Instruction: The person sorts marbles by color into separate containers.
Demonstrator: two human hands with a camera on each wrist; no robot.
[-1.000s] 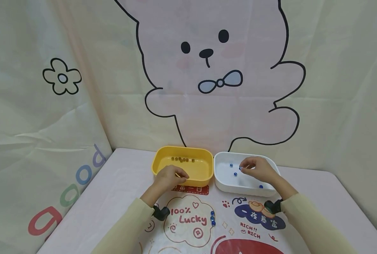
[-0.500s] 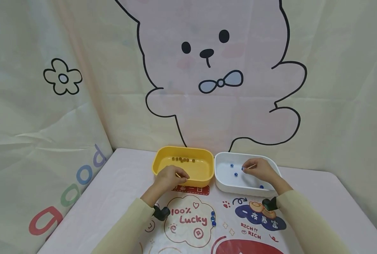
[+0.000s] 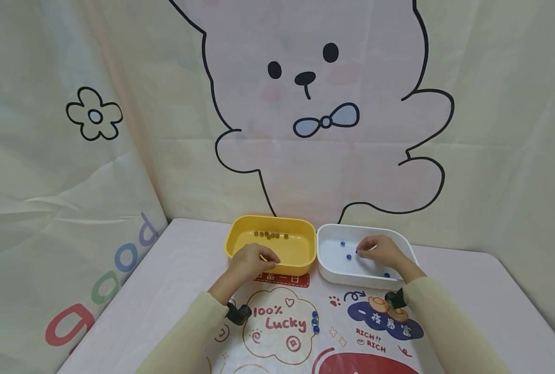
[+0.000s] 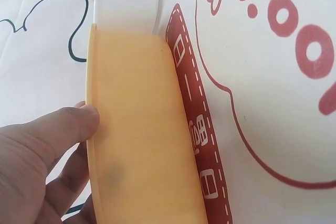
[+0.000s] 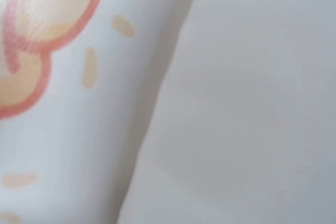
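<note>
My left hand (image 3: 253, 262) pinches the near rim of the yellow tray (image 3: 301, 267); in the left wrist view its thumb (image 4: 79, 123) lies over the edge, the other fingers partly hidden behind the wall. Several small brownish beads (image 3: 272, 236) lie roughly in a row inside that tray. Over the white tray (image 3: 352, 278), my right hand (image 3: 384, 251) holds a small blue bead (image 3: 357, 252) between thumb and fingertips. Below it are two blue beads, one a far bead (image 3: 342, 243), the other a middle bead (image 3: 348, 257). Another blue bead (image 3: 386, 275) sits by the near wall.
Three blue beads (image 3: 315, 322) stand in a short line on the printed tablecloth (image 3: 277, 340), in front of the trays. Both trays stand side by side, near the bear-patterned backdrop (image 3: 324, 171). The right wrist view is filled by the white tray's outer wall (image 5: 236, 103) and cloth.
My right hand has sunk slightly within the white tray, the bead still pinched, and its wrist has swung a little left. The left hand stays at the yellow rim.
</note>
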